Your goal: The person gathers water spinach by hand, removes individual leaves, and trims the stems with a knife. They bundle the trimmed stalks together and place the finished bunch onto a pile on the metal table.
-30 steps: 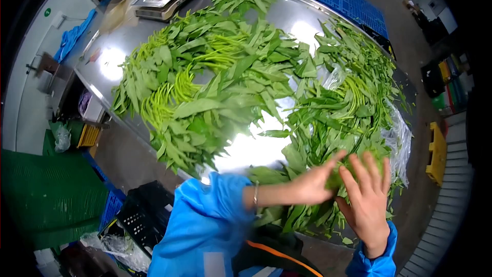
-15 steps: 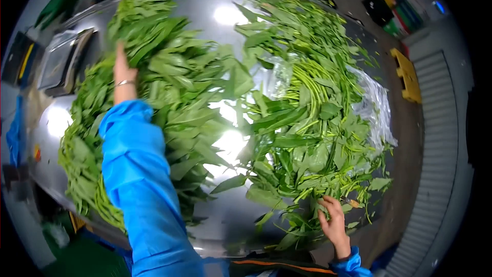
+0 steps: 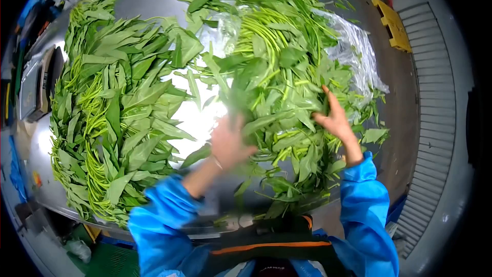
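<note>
Leafy green stems lie in two heaps on a shiny metal table (image 3: 46, 172). My left hand (image 3: 229, 141) is at the left edge of the right heap (image 3: 287, 61), blurred by motion, its thumb apart from the fingers. Whether it touches the leaves is unclear. At the right side of that heap, my right hand (image 3: 335, 115) has its thumb and forefinger spread against the leaves, with no stems gripped between them. The left heap (image 3: 110, 118) lies away from both hands.
Clear plastic film (image 3: 353, 54) lies under the right heap's outer edge. A dark-framed device (image 3: 38, 87) stands at the table's left. On the floor at right is a yellow pallet (image 3: 392, 25), beside a ribbed grey panel (image 3: 433, 118).
My left hand has left the left heap and moved right and nearer to me. My right hand has moved up along the right heap. The camera view has shifted.
</note>
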A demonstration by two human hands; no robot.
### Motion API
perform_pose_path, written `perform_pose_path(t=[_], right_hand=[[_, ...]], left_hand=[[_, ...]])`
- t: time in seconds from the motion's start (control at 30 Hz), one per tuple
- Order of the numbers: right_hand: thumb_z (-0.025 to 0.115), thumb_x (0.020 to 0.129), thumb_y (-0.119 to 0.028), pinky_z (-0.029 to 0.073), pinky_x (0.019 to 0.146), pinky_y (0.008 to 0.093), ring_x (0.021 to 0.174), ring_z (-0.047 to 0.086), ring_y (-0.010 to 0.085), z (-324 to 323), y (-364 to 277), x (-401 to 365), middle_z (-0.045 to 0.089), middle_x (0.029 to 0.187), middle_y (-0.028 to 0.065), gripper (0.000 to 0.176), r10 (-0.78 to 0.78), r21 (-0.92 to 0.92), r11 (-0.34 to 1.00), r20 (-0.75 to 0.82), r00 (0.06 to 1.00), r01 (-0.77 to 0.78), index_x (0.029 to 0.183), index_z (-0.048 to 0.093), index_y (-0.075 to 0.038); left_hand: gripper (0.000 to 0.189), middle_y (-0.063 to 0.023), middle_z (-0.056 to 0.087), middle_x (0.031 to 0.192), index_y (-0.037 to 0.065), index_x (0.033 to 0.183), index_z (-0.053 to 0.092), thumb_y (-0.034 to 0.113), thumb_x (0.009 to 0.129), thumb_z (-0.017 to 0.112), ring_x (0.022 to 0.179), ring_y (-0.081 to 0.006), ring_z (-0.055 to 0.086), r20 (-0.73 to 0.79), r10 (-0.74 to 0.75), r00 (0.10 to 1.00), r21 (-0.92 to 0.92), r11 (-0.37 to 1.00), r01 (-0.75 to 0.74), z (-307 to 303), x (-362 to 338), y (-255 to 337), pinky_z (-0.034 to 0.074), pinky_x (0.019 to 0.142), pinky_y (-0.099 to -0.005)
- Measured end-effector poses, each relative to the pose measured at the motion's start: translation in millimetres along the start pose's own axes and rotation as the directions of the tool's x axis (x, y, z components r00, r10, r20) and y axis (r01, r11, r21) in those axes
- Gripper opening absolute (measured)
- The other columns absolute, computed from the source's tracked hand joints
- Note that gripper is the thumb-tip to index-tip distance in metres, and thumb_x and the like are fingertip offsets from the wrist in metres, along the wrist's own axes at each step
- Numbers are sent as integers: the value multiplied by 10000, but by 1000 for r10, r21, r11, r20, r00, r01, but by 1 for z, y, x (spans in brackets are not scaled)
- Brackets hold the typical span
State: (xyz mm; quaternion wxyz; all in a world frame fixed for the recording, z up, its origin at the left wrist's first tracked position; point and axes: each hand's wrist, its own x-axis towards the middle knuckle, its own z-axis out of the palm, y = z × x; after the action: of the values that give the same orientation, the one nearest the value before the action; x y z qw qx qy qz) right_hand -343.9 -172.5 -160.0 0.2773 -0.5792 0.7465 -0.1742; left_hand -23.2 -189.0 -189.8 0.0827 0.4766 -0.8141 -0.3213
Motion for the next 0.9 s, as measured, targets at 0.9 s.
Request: perform_pose_path(t=[0.9], right_hand=[[550,723,39,378,887,389,1016,486,309,-126,287,-257,534,1058,139,314,253,-110,918,-575,778,-380,1031,536,-21]], left_hand=[[949,-249,426,1255,139,1401,190,285,651,753,1134,-394,434,372,360,855,-106,932,-347,184,57,336,402,880,-482]])
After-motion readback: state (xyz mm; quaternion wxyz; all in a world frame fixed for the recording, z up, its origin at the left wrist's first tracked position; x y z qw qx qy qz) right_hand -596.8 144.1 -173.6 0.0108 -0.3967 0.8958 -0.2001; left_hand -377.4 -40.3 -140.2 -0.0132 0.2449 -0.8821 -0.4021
